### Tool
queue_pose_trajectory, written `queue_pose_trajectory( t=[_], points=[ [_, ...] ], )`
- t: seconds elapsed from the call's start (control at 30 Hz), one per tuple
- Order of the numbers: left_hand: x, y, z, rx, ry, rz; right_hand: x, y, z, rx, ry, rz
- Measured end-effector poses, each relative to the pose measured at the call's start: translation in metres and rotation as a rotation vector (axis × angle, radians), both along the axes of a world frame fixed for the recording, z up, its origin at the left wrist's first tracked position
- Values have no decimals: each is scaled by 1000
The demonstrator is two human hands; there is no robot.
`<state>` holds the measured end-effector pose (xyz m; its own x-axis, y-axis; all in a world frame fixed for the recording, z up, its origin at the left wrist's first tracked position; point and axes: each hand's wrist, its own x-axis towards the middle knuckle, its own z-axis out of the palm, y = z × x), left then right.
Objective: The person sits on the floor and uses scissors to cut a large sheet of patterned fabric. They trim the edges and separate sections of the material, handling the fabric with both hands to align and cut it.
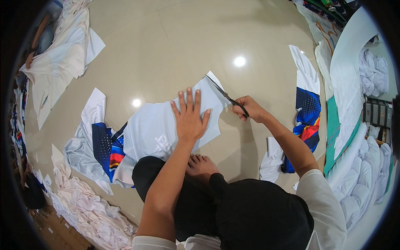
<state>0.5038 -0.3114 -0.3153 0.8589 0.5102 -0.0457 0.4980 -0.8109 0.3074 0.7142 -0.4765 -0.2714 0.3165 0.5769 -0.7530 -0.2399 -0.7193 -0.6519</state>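
Note:
A pale white fabric piece [152, 118], cut to a garment-panel shape, lies flat on the floor in front of me, with a faint printed mark near its lower edge. My left hand [188, 118] rests palm down on it, fingers spread. At the panel's upper right edge my right hand [248, 109] grips a pair of dark-handled scissors [226, 95]. Their blades point up and left along that edge, beside a small white corner of material [215, 78]. Whether the blades are closed on cloth I cannot tell.
My bare foot [203, 168] is close below the panel. Blue, red and white printed fabric lies at left [102, 143] and right [308, 112]. A white fabric heap [89, 208] fills the lower left. Another person's hand [29, 60] touches cloth at upper left. White rolls [354, 179] stand at right.

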Motion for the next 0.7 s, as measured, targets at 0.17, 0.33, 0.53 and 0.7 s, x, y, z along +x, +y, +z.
queue_pose_trajectory(
  t=[0.17,0.33,0.53,0.7],
  points=[
    [0,-1,-1,6,8,-4,2,-4,0,-12,-27,16],
    [0,-1,-2,6,-2,-3,2,0,1,3,-25,30],
    [-1,-1,-3,7,-21,21,4,6,3,9,-20,6],
    [19,0,17,-64,-115,-54,6,-13,-4,-30,-43,0]
  ],
)
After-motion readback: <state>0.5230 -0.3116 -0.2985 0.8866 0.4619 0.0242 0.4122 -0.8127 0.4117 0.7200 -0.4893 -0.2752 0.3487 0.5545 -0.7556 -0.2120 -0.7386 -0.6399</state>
